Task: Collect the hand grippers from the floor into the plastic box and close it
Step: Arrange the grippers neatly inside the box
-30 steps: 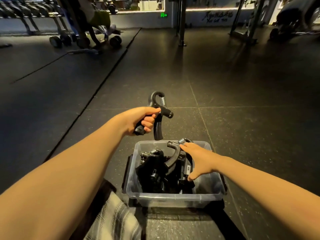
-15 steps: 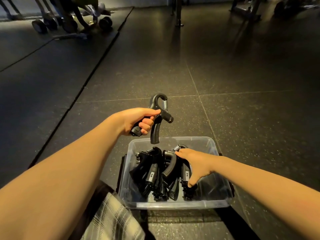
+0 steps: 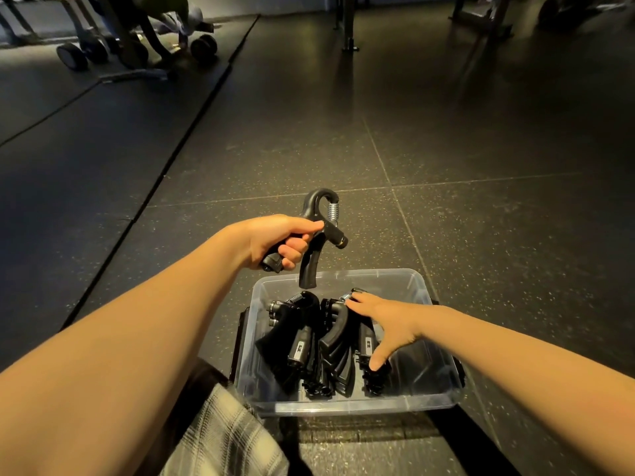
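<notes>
My left hand [image 3: 275, 240] curled round one handle of hand gripper [image 3: 318, 235], free handle pointing straight down above far-left rim of plastic box [image 3: 395, 280]. Drop is short, downward. My right hand [image 3: 388, 321] spread flat on stacked grippers [image 3: 309, 345] inside box, holding nothing. Lid not seen.

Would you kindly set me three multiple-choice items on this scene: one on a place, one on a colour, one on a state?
1. Where is the hand gripper held by the left hand?
A. Above the box's far rim
B. On the floor
C. Under the box

2. What colour are the grippers in the box?
A. Red
B. Black
C. White

3. In what state is the plastic box?
A. Lidded
B. Overturned
C. Open

Answers: 1 A, it hangs in the air over the far rim; 2 B, all show black handles; 3 C, the right hand reaches inside.
</notes>
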